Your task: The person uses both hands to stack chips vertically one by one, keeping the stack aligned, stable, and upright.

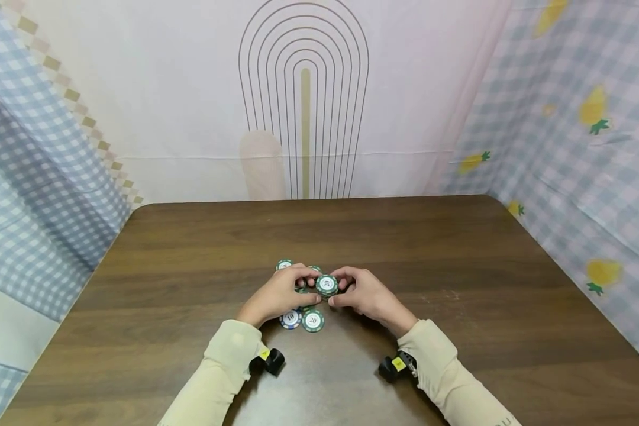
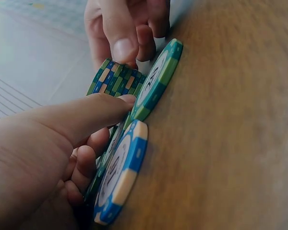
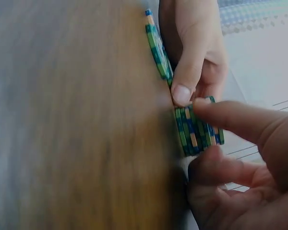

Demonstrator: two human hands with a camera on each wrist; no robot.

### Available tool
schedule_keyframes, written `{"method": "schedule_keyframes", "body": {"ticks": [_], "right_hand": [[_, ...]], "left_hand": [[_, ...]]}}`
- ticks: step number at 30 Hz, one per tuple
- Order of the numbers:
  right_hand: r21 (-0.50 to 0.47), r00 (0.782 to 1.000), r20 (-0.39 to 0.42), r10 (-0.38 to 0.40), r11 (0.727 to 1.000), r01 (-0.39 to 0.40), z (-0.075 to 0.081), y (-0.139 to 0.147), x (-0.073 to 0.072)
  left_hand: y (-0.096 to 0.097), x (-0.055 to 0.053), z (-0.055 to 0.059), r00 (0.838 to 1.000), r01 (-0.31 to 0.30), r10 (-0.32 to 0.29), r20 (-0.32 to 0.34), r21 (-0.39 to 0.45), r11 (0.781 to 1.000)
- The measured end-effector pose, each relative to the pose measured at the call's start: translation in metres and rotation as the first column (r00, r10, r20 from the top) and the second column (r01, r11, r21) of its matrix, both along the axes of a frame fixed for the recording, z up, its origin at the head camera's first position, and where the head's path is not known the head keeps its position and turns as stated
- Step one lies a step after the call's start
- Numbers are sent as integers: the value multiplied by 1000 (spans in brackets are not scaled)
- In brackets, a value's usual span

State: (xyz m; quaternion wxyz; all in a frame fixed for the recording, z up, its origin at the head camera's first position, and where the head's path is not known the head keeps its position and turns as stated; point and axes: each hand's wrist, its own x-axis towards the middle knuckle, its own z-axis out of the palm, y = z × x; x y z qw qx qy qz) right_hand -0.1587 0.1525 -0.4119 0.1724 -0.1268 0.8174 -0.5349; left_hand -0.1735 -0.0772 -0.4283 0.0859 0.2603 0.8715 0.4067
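A short stack of poker chips, a green-edged one with a 20 on top, stands between both hands. My right hand grips its right side, thumb and forefinger on the edges; the right wrist view shows green and blue rims in the stack. From the other side my left hand pinches the stack, its thumb low at the near edge. Under and around the left hand lie loose chips: a blue-and-white 10 chip, a green 20 chip, and others partly hidden by the fingers.
The brown wooden table has rounded far corners. Behind it hangs a pale cloth with arch lines, with checked cloths at both sides. Black wrist cameras sit below the cuffs.
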Motion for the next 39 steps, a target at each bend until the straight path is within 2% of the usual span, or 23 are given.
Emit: {"method": "schedule_keyframes", "body": {"ticks": [4, 10, 18, 24, 29, 33, 36, 39], "right_hand": [[68, 997, -78, -19, 997, 24, -4, -3, 0], [132, 990, -131, -48, 989, 65, -9, -5, -1], [150, 982, -172, -84, 983, 110, -17, -5, -3], [134, 978, -197, -73, 986, 101, -20, -3, -3], [132, 977, -208, -52, 988, 81, -22, -1, -3], [127, 977, -205, -51, 989, 78, -22, -1, -3], [124, 978, -201, -54, 989, 80, -22, -1, -3], [123, 979, -199, -51, 989, 77, -22, -1, -3]], "left_hand": [[0, -1, -1, 1000, 1, -1, 4, -5, 1000], [-2, -1, 0, 1000, 12, -12, 13, -5, 1000], [-5, -2, 2, 998, 60, -60, 22, 2, 998], [-10, -3, 10, 999, 49, -49, 12, 48, 998], [-18, -4, 21, 999, -41, 43, -10, 94, 995], [-26, -7, 24, 985, -157, 163, -59, 102, 982], [-34, -10, 22, 969, -223, 229, -90, 70, 972], [-41, -11, 21, 964, -246, 246, -97, 15, 969]]}}
